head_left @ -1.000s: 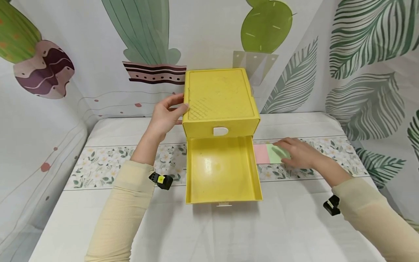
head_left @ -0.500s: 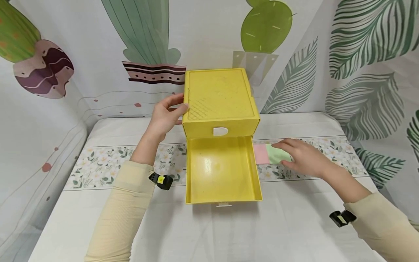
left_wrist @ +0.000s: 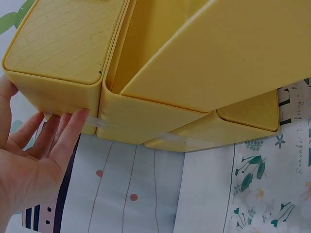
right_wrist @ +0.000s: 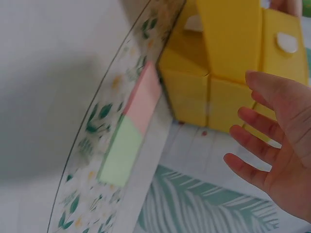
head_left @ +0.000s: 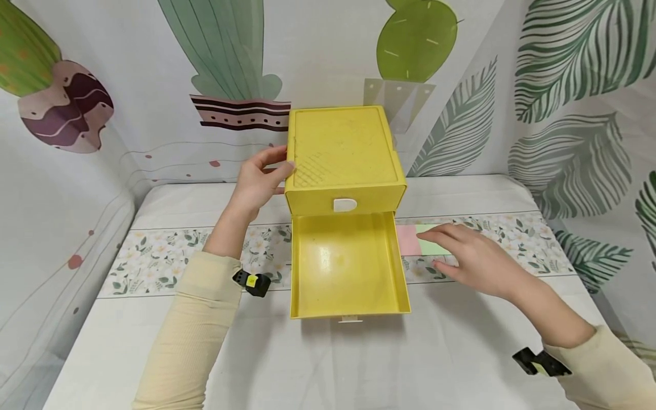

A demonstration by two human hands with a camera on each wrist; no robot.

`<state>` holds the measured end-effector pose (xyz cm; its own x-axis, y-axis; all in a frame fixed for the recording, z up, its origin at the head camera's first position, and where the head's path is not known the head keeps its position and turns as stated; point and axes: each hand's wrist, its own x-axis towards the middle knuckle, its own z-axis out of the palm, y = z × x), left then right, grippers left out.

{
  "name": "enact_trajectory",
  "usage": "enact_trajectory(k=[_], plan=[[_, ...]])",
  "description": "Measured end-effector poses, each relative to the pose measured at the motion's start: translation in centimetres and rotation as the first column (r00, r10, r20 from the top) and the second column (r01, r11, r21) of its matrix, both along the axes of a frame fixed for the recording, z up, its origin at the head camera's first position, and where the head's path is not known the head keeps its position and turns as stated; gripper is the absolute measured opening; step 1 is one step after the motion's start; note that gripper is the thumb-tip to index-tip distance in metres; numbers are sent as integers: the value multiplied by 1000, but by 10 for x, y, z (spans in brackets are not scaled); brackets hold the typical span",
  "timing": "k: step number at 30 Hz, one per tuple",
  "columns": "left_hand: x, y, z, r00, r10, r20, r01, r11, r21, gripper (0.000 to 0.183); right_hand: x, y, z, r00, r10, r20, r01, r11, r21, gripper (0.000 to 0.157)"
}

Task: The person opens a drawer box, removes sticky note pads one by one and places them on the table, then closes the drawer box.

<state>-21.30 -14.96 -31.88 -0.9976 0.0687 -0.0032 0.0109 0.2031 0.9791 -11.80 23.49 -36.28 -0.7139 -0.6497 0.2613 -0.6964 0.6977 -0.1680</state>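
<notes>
A yellow drawer cabinet point(head_left: 338, 148) stands on the table, built of three stacked units. Its middle drawer point(head_left: 343, 267) is pulled out and holds nothing. My left hand point(head_left: 258, 181) rests against the top unit's left side, thumb at the upper edge; in the left wrist view its fingers point(left_wrist: 65, 141) lie spread along the side wall. Right of the cabinet, a pink paper square point(head_left: 408, 239) and a green paper square point(head_left: 430, 241), resembling sticky notes, lie edge to edge. My right hand point(head_left: 476, 259) hovers above the green one, fingers loosely extended, holding nothing, and partly hides it.
A white handle point(head_left: 345, 205) is on the top unit's front, and another handle point(head_left: 351, 320) on the pulled-out drawer. A floral strip point(head_left: 174, 259) runs across the white tablecloth point(head_left: 451, 347). A printed curtain point(head_left: 328, 51) hangs close behind the cabinet.
My right hand has drawn back from the green square, its forearm shifting toward me and to the right, fingers a little more spread. The left hand, cabinet and drawer stay put.
</notes>
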Motion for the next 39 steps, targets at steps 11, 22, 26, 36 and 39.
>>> enact_trajectory(k=[11, 22, 26, 36, 39], plan=[[1, -1, 1, 1000, 5, 0, -5, 1000, 2, 45, 29, -34, 18, 988, 104, -117, -109, 994, -34, 35], [1, 0, 1, 1000, 5, -8, -5, 1000, 6, 44, 58, -73, 22, 967, 198, -157, -208, 977, -47, 40], [1, 0, 0, 1000, 5, -10, -5, 1000, 7, 44, 68, -83, 20, 961, 211, -177, -221, 974, -39, 31], [0, 0, 0, 1000, 3, -16, -3, 1000, 5, 44, 89, -105, 14, 942, 252, -223, -269, 962, -47, 23], [-1, 0, 0, 1000, 6, -13, -6, 1000, 1, 44, 95, -111, 11, 942, 248, -224, -269, 960, -70, 24]])
